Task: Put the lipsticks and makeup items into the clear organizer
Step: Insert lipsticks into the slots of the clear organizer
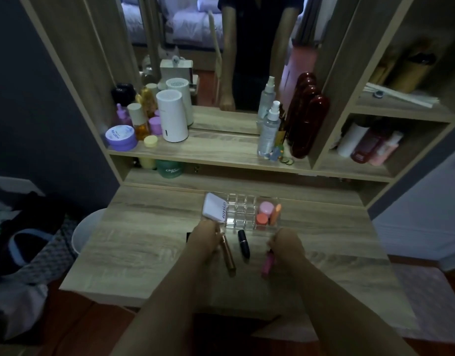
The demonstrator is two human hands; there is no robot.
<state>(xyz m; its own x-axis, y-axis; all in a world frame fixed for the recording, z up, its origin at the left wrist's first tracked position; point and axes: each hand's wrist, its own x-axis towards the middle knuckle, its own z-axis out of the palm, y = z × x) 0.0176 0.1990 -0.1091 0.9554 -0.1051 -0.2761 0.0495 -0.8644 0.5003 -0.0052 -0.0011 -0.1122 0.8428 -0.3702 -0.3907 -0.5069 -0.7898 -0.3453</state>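
Wooden bench (pixel 144 240): left hand (pixel 204 236) pinches a gold tube (pixel 227 255), right hand (pixel 285 244) pinches a pink tube (pixel 268 263), near the clear organizer (pixel 243 213).

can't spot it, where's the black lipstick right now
In the head view, the black lipstick lies on the desk just in front of the clear organizer, between the gold tube and pink tube.

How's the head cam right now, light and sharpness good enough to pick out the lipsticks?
Head view: dim and soft, wide-angle bending the shelf edges; the black lipstick and gold tube read clearly, the pink one is blurred, and the organizer shows faint glare.
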